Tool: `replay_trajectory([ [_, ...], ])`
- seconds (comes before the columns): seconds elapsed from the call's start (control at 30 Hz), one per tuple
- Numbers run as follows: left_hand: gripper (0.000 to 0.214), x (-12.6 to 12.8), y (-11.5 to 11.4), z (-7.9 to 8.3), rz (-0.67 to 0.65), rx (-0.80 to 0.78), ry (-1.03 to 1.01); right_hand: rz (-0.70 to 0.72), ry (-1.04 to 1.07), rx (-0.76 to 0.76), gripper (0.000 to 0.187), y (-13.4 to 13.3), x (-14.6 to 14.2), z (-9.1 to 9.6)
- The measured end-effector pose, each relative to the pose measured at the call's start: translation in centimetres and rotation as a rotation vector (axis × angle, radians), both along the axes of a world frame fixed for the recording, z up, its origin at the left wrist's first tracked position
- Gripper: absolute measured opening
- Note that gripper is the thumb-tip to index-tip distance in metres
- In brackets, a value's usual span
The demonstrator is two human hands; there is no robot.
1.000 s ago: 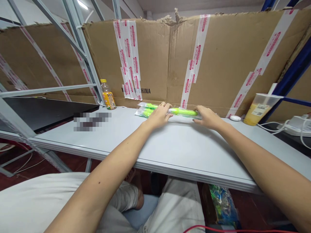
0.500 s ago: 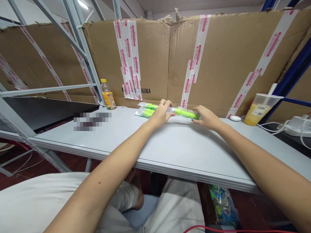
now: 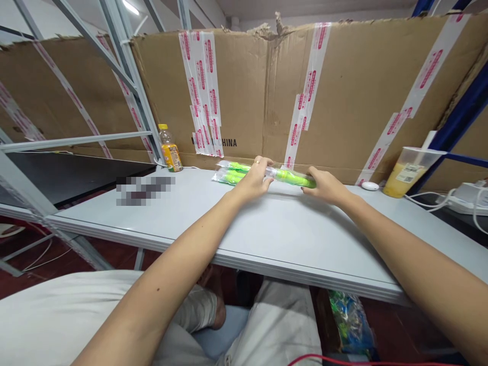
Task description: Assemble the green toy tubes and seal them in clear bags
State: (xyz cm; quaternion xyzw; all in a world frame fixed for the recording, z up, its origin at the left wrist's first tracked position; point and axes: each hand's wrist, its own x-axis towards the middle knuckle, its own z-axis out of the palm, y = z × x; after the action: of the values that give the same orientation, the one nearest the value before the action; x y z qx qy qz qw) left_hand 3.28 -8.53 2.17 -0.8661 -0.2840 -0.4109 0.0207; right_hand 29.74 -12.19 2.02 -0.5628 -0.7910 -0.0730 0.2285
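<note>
A long bright green item in clear plastic wrap (image 3: 290, 176) lies at the far side of the white table (image 3: 267, 234), against the cardboard wall. My left hand (image 3: 252, 182), a ring on one finger, is curled over its left part. My right hand (image 3: 324, 185) grips its right end with closed fingers. More green wrapped pieces (image 3: 231, 174) lie just left of my left hand.
A taped cardboard wall (image 3: 343, 96) closes the back. A small orange drink bottle (image 3: 170, 149) stands at the far left by a metal rack (image 3: 125, 76). A plastic cup of yellow drink (image 3: 407, 172), a small white object (image 3: 369, 185) and white cables (image 3: 465, 198) sit at right.
Both hands have closed a little more round the green wrapped item and lifted its right end slightly; the arms have barely moved.
</note>
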Motion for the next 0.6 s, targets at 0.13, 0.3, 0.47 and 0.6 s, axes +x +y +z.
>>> replay_trajectory([
  [0.13,0.028,-0.4,0.24,0.26,0.004,-0.017,0.043,-0.007,-0.011,0.003,0.024,-0.11,0.02,0.01],
  [0.3,0.027,-0.27,-0.18,0.36,-0.011,-0.027,0.041,0.017,-0.023,-0.005,0.027,-0.08,-0.19,0.0],
  [0.47,0.027,0.0,-0.26,0.16,-0.047,-0.093,0.018,0.046,-0.039,0.013,0.025,-0.34,-0.48,0.0],
  [0.6,0.028,0.08,-0.13,0.31,-0.043,-0.205,-0.032,0.051,0.002,0.016,0.025,-0.37,-0.51,-0.1],
])
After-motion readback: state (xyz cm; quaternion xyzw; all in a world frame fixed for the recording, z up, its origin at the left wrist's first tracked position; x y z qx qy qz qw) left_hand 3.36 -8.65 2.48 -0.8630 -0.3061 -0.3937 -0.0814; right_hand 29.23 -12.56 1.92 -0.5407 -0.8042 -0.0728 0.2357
